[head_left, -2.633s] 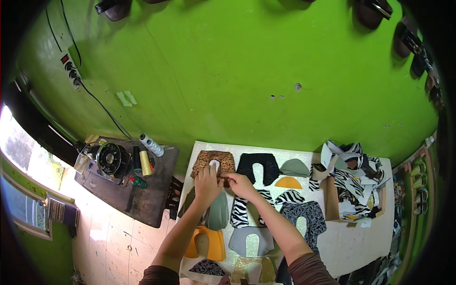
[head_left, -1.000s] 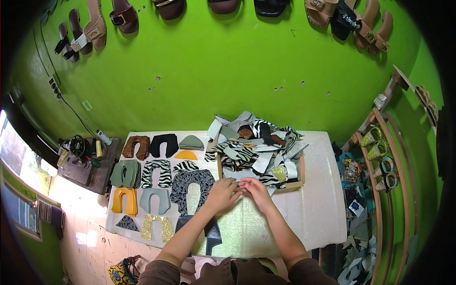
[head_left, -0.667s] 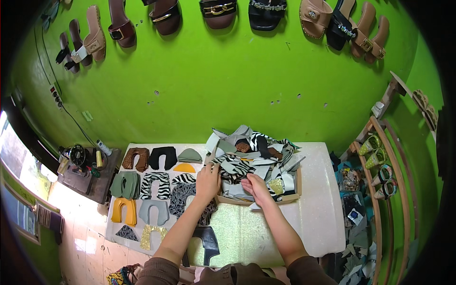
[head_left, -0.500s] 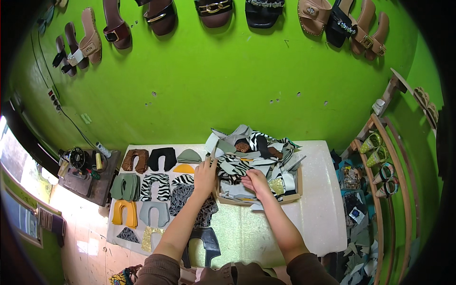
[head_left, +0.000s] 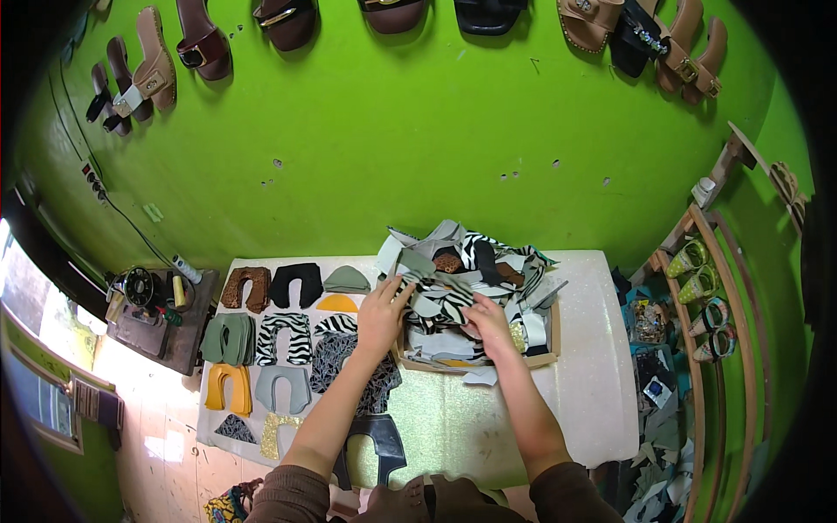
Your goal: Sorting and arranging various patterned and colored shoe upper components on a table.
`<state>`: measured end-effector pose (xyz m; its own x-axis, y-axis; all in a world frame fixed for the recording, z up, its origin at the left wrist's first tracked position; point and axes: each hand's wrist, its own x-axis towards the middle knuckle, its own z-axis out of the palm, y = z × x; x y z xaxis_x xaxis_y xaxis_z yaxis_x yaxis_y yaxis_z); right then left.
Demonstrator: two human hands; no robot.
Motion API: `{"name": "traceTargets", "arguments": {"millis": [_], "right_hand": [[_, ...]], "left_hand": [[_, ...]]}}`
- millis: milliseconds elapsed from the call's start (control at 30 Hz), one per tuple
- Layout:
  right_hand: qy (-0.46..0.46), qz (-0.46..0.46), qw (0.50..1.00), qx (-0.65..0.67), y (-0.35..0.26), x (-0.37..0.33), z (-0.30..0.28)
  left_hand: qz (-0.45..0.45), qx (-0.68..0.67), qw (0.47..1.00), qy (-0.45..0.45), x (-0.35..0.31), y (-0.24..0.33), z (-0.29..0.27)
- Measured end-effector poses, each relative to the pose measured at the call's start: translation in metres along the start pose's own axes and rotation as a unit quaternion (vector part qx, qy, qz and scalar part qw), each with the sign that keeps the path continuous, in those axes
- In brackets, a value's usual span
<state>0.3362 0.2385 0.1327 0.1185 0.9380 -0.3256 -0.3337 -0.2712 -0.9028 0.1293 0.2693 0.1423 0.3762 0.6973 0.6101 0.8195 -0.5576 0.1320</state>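
A cardboard box [head_left: 551, 357] is heaped with scraps of leather-like material in grey, white, black and zebra print. My left hand [head_left: 381, 315] is at the box's left side, fingers curled over the edge of a bunch of zebra-print scraps [head_left: 445, 305]. My right hand [head_left: 490, 327] grips the same bunch from the right, thumb and fingers closed on its edge. Grey and green scraps [head_left: 418, 264] lie over the bunch, which partly hides the box's contents. The undersides of the fingers are hidden.
Left on the white table [head_left: 593, 401] lie sorted U-shaped pieces: leopard [head_left: 247, 288], black [head_left: 296, 284], green [head_left: 229, 338], zebra [head_left: 283, 338], yellow [head_left: 228, 389] and grey [head_left: 283, 389]. A dark patterned stack [head_left: 357, 370] sits by my left forearm. A wooden rack [head_left: 689, 349] with sandals stands right.
Both hands have moved slightly, and my right hand has closed on the edge of the zebra-print bunch. Scraps between the hands have shifted, with grey-green ones now showing on top.
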Motion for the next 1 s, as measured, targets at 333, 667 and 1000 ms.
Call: {"name": "traceTargets", "arguments": {"millis": [333,667,1000], "right_hand": [[-0.101,-0.095,0.99,0.028,-0.006,-0.006,-0.042],[-0.144,-0.073,0.987,-0.006,-0.01,-0.019,-0.027],[-0.138,-0.105,0.979,-0.105,-0.016,-0.01,-0.004]], "left_hand": [[-0.304,-0.761,0.57,-0.065,-0.01,0.015,-0.005],[-0.431,-0.871,0.234,0.012,-0.023,0.006,-0.018],[-0.35,-0.893,0.254,-0.127,-0.032,-0.014,-0.035]]}}
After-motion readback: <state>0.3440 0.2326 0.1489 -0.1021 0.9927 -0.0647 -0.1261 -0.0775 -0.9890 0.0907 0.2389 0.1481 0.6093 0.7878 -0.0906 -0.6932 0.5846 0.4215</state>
